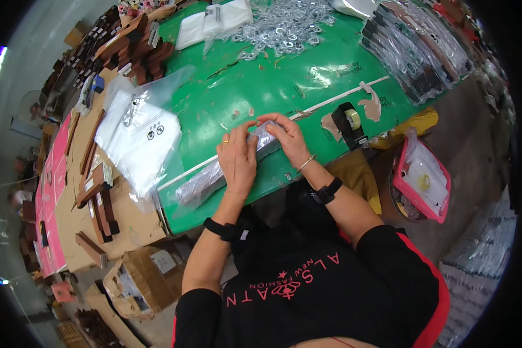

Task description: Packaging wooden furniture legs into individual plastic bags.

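Observation:
A long, narrow object wrapped in a clear plastic bag (203, 184) lies slantwise along the near edge of the green table, and the film hides what is inside. My left hand (238, 159) rests over its middle, with thumb and fingers bent onto the film. On the bag's far right end, my right hand (289, 140) curls its fingers and thumb around the plastic. The fingertips of both hands come close together there. To the right stands a black tape dispenser (350, 126) with a roll of clear tape.
Loose flat bags (142, 136) spread at the left beside brown wooden pieces (98, 185) on cardboard. Metal nuts (290, 32) are heaped at the far side, near bagged dark bars (409, 52). A pink basket (441, 185) stands at the right; an open carton (142, 281) sits lower left.

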